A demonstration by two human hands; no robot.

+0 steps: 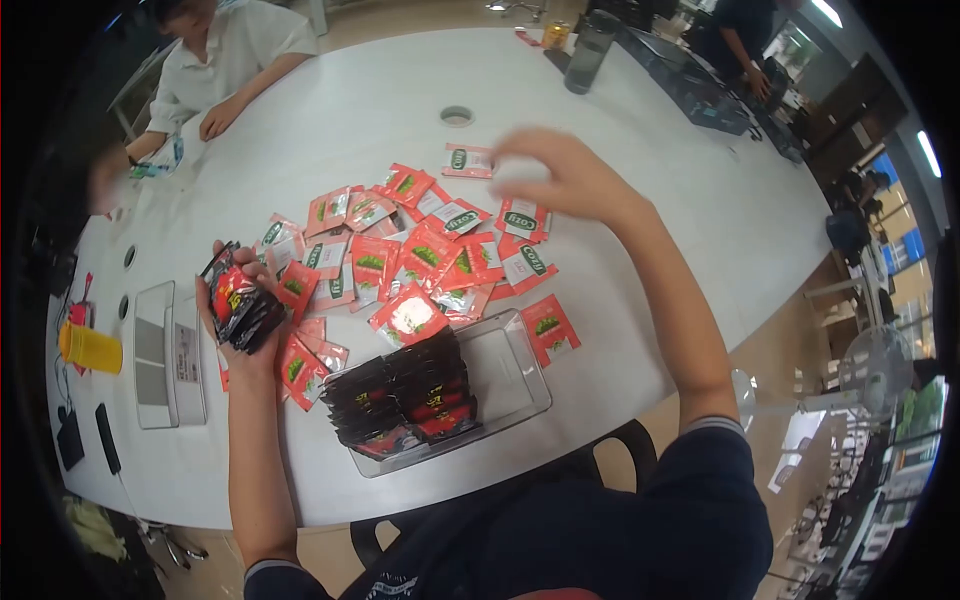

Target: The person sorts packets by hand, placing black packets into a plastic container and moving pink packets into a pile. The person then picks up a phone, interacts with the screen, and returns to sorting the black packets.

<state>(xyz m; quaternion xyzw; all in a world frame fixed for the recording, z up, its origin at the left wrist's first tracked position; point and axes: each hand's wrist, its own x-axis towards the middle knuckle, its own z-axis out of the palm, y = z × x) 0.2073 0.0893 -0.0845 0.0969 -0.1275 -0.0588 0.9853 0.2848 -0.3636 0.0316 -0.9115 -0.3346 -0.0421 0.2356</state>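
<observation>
My left hand (222,300) is closed around a stack of black sachets (243,300) with red and yellow print, held above the table's left part. My right hand (565,180) is raised at the far side of the scattered pile, thumb and fingers apart and blurred, with nothing visible between them. Just left of its fingertips lies a red-and-white Cozy sachet (467,160). Many more red sachets (428,250) lie loosely overlapped between my hands. Nearer to me, a clear plastic tray (525,385) holds two rows of upright black sachets (400,395) in its left part.
A grey-and-white box (172,355) and a yellow cup (92,347) stand at the left. At the back are a dark bottle (592,52) and a round table hole (457,116). Across the table sits a person in a white shirt (240,45); another stands far right.
</observation>
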